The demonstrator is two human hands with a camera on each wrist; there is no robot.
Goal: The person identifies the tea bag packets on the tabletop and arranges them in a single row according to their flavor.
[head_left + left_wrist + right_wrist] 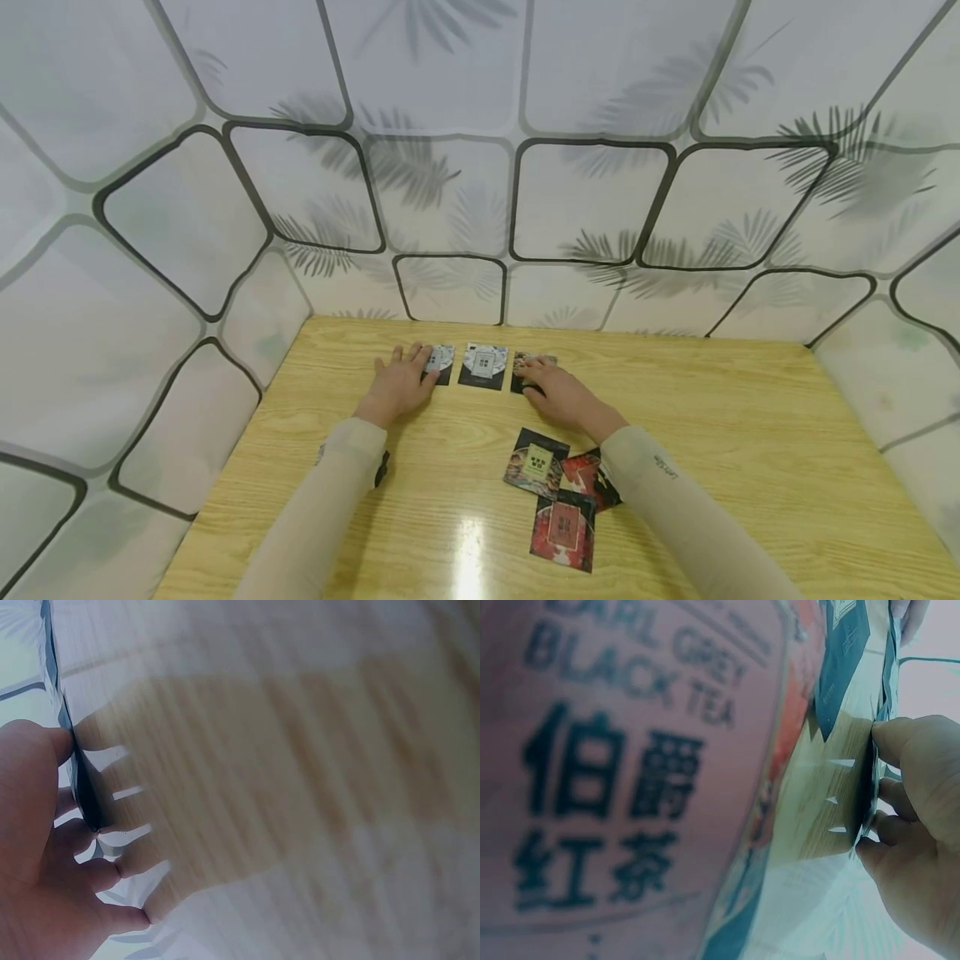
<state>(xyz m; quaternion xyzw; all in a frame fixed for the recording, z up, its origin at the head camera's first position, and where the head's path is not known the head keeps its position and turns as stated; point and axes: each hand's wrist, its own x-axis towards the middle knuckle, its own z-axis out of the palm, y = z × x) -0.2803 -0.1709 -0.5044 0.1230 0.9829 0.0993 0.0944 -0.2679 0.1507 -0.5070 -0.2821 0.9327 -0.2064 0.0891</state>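
Nearest, loose packets (562, 529) lay bunched on the table (712, 400). Beyond, in line: right hand (558, 392), fingers relaxed, rested on the right packet (517, 383); left hand (399, 386), fingers spread, covered part of the left packet (443, 358); middle packet (483, 363) untouched. Light, even fingertip pressure (such packets presumably crease) seemed best for squaring edges.

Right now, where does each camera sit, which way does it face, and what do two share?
Head: worn there, facing forward and down at packets on the table; left hand, right hand and sleeves show.
Left wrist: worn there, facing across the table; left hand shows, touching a packet.
Right wrist: worn there, looking past an Earl Grey packet; right hand shows on another packet, apparently left fingers beyond.
Head and right-wrist views share the right hand.
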